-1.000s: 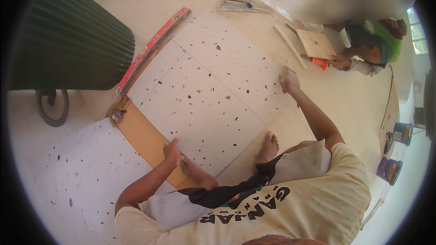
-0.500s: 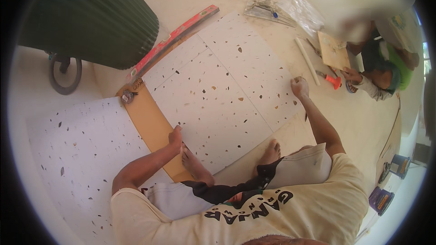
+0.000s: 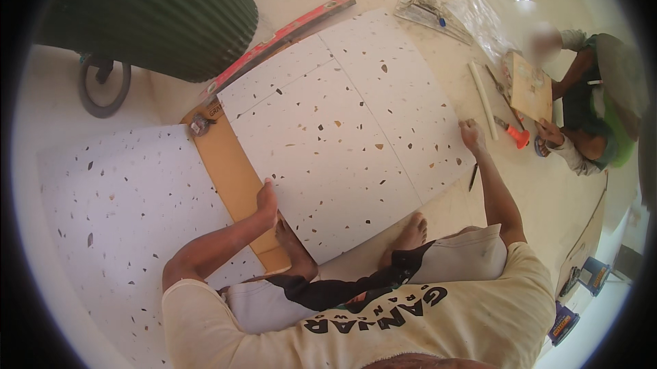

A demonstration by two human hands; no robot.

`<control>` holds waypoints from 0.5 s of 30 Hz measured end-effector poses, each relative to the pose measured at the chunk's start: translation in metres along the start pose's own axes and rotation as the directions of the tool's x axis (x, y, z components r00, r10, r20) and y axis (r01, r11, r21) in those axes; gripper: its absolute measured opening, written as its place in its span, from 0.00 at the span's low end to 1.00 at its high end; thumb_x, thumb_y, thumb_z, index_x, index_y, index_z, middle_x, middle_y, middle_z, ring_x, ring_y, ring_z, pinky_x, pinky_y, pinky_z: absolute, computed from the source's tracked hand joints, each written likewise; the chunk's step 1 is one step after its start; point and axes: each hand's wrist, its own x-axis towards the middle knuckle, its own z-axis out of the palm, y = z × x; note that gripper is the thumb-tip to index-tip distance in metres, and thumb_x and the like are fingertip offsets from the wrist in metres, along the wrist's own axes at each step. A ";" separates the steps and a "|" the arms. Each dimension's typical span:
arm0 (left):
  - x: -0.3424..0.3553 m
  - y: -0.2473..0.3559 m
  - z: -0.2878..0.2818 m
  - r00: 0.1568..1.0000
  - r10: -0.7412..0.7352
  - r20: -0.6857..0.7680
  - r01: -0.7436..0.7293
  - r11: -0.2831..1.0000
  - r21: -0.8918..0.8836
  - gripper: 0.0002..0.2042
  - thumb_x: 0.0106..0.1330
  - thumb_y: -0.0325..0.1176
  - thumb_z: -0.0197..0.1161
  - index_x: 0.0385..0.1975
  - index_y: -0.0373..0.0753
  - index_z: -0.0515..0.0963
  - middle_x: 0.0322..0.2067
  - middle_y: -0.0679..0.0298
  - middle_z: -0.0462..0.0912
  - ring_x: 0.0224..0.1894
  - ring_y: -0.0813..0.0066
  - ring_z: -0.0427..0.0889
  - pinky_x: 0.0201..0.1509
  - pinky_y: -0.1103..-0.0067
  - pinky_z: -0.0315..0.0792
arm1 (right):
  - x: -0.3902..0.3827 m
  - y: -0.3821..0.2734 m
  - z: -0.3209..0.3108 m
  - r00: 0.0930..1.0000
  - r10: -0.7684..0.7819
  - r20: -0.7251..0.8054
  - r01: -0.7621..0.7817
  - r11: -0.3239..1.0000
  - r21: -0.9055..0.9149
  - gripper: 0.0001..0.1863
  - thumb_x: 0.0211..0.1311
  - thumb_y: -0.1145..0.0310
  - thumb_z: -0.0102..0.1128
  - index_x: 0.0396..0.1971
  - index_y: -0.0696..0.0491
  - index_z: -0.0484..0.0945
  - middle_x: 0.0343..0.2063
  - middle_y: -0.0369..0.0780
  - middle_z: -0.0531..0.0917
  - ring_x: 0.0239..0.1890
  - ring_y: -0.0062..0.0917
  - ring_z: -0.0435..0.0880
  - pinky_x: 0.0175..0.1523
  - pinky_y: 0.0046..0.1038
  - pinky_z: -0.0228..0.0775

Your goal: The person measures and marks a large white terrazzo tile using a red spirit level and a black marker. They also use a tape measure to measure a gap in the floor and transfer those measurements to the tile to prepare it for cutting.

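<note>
Step in hand: seating a large white speckled tile [image 3: 342,143] on the floor [image 3: 479,13]; judged mid-placement, gripped at both side edges and being squared up.
Left hand [image 3: 265,199]: fingers curled over the tile's left edge, just where it meets the brown strip [image 3: 236,177].
Right hand [image 3: 472,135]: pressed on the tile's right edge, fingers seemingly bent over it; exact spread too small to tell.
Tile position: centre of the scene, far of the bare feet [image 3: 356,246], right of the brown strip, its far-left edge beside the red spirit level [image 3: 280,41].
Next move, judged: needs even push from both hands, edges kept parallel to the strip and the level.
Count, speckled sheets: two — the gripped tile, crossed by faint seam lines, and a second tile [image 3: 130,218] left of the strip.
Count, levels: one, red, lying slantwise at the far left.
Count, tape measures: one small one [image 3: 200,123] at the strip's far end.
Count, other people: one, crouched far right, a hand near an orange-handled tool [image 3: 517,136] and a white pipe [image 3: 483,99].
Other: dark green ribbed bin [image 3: 157,6] at the far left.
</note>
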 end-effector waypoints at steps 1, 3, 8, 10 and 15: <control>-0.003 -0.002 -0.003 1.000 0.010 0.003 -0.010 0.999 -0.036 0.30 0.78 0.55 0.33 0.61 0.36 0.67 0.56 0.55 0.77 0.58 0.61 0.78 0.62 0.60 0.72 | -0.001 -0.003 0.003 1.000 0.005 0.019 -0.005 1.000 0.010 0.24 0.62 0.51 0.54 0.39 0.60 0.80 0.38 0.53 0.83 0.45 0.44 0.82 0.51 0.40 0.71; -0.019 0.007 0.004 0.999 0.027 0.038 -0.023 0.995 -0.102 0.30 0.78 0.56 0.33 0.61 0.36 0.67 0.56 0.57 0.77 0.58 0.62 0.78 0.62 0.60 0.71 | -0.001 -0.001 0.000 0.999 0.034 0.037 -0.035 0.999 0.014 0.26 0.63 0.49 0.53 0.42 0.59 0.79 0.43 0.54 0.83 0.49 0.49 0.80 0.55 0.43 0.70; -0.050 0.028 0.014 0.998 0.019 -0.057 -0.026 0.991 -0.133 0.29 0.78 0.54 0.35 0.61 0.33 0.67 0.57 0.55 0.75 0.58 0.62 0.77 0.64 0.66 0.71 | -0.011 -0.011 -0.005 0.999 -0.008 0.042 0.005 0.998 0.065 0.27 0.62 0.48 0.53 0.44 0.59 0.78 0.43 0.54 0.82 0.50 0.48 0.79 0.55 0.42 0.69; -0.051 0.025 0.011 0.998 0.043 -0.036 -0.048 0.987 -0.155 0.29 0.78 0.54 0.35 0.61 0.34 0.67 0.58 0.55 0.75 0.59 0.62 0.77 0.65 0.66 0.70 | -0.013 -0.013 -0.005 0.999 -0.025 0.037 0.023 0.998 0.063 0.27 0.62 0.48 0.52 0.44 0.60 0.78 0.43 0.54 0.82 0.49 0.48 0.79 0.55 0.42 0.69; -0.059 0.028 0.013 0.994 0.108 0.000 -0.104 0.959 -0.264 0.29 0.78 0.54 0.35 0.62 0.35 0.67 0.58 0.55 0.75 0.60 0.62 0.75 0.67 0.66 0.68 | -0.005 -0.016 -0.005 0.994 0.051 0.093 -0.052 0.999 0.013 0.27 0.63 0.48 0.52 0.44 0.59 0.79 0.42 0.53 0.83 0.48 0.43 0.81 0.54 0.38 0.70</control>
